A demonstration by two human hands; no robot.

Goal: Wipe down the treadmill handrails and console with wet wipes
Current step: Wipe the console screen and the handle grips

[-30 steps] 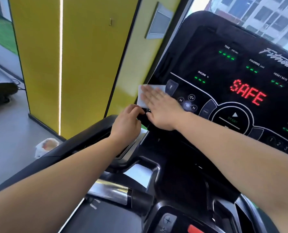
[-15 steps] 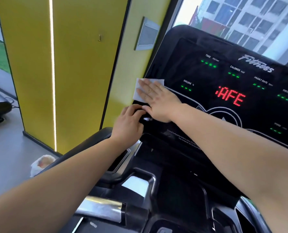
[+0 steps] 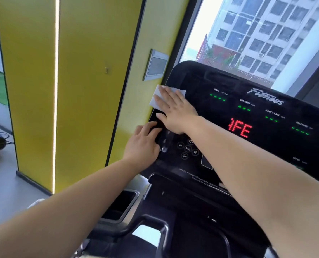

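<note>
The black treadmill console fills the right half of the head view, its red letters and green dashes lit. A white wet wipe lies flat on the console's upper left corner. My right hand presses it there with straight, spread fingers. My left hand is just below, fingers curled round the console's left edge beside the round media buttons. A black handrail curves across the bottom, partly hidden by my forearms.
A yellow wall panel with a lit vertical strip stands close on the left. A grey wall plate hangs beside the console. A window behind the console shows a building. A black cup-holder tray sits below the console's left side.
My right hand has slid the wipe upward along the console's left side to its top corner. My left hand has moved up the console's left edge. The camera has tilted up.
</note>
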